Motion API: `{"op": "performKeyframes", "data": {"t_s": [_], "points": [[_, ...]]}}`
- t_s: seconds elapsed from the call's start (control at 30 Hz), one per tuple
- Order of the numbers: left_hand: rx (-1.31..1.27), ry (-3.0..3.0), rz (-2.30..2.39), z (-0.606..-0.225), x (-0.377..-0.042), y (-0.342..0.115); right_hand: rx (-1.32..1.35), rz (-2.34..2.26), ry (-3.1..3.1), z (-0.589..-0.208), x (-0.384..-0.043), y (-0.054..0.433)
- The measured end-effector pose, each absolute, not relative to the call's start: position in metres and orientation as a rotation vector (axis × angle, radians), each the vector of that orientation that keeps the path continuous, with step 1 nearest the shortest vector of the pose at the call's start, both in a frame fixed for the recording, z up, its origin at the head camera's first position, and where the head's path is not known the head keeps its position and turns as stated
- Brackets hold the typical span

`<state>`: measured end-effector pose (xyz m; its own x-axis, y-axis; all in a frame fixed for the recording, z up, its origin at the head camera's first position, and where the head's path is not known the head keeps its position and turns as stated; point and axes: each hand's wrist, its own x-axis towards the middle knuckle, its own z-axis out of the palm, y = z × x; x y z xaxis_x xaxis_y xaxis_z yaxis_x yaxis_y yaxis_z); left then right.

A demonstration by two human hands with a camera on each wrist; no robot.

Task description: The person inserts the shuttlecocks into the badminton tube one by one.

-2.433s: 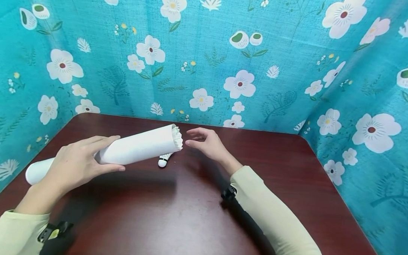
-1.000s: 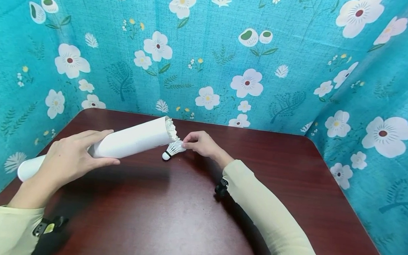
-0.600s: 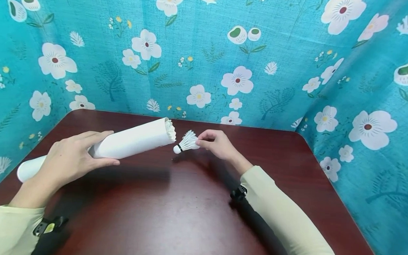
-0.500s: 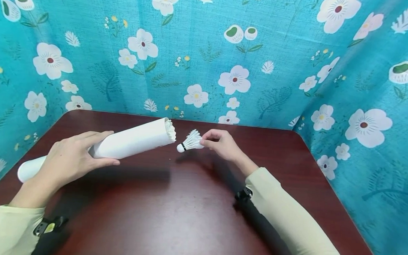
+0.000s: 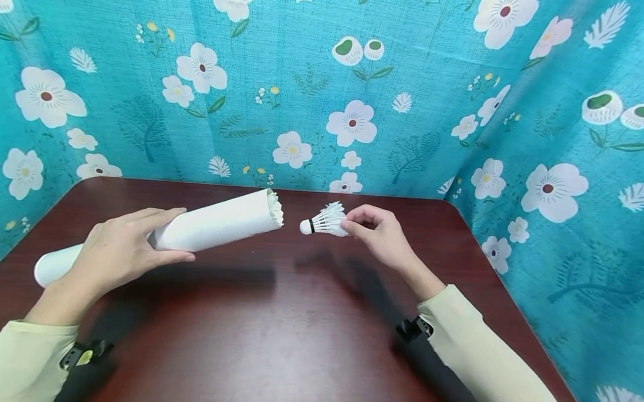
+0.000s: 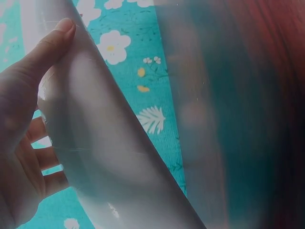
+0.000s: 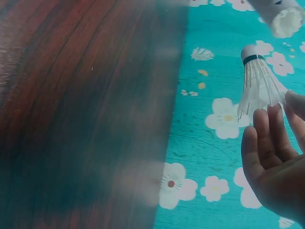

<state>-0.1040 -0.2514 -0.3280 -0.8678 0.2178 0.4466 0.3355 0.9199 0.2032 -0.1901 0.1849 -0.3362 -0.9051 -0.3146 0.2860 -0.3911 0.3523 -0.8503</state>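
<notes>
My left hand (image 5: 120, 247) grips a long white shuttlecock tube (image 5: 220, 223), held tilted above the table with its open end up and to the right. White feather edges (image 5: 275, 210) show inside that end. Just right of the opening, my right hand (image 5: 379, 235) pinches a white shuttlecock (image 5: 326, 220) by its feather skirt. Its rounded cork, with a black band, points left toward the tube. In the right wrist view the shuttlecock (image 7: 259, 88) hangs between thumb and fingertips, cork close to the tube's mouth (image 7: 287, 23). The left wrist view shows the thumb and fingers around the tube (image 6: 105, 129).
The dark red-brown table (image 5: 296, 342) has a glossy top and rounded far corners. A turquoise flowered curtain (image 5: 304, 106) hangs behind it and along both sides. Each wrist bears a small black device, such as the left wrist camera (image 5: 84, 353).
The right hand has reached to the shuttlecock on the table, pinched its feathers, lifted it and drawn it rightward, with the cork levelling toward the tube. The left hand keeps its grip on the tube.
</notes>
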Motion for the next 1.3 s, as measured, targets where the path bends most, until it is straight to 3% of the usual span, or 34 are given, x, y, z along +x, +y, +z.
{"op": "performKeyframes", "data": {"t_s": [0.47,1.3], "points": [[-0.492,-2.674,-0.389,-0.331,-0.110,-0.233,0.632,1.654,-2.326,-0.313,-0.154,0.197],[-0.624,-2.603,-0.429,-0.332,-0.116,-0.200,0.799,1.689,-2.278,-0.311,-0.138,0.179]]}}
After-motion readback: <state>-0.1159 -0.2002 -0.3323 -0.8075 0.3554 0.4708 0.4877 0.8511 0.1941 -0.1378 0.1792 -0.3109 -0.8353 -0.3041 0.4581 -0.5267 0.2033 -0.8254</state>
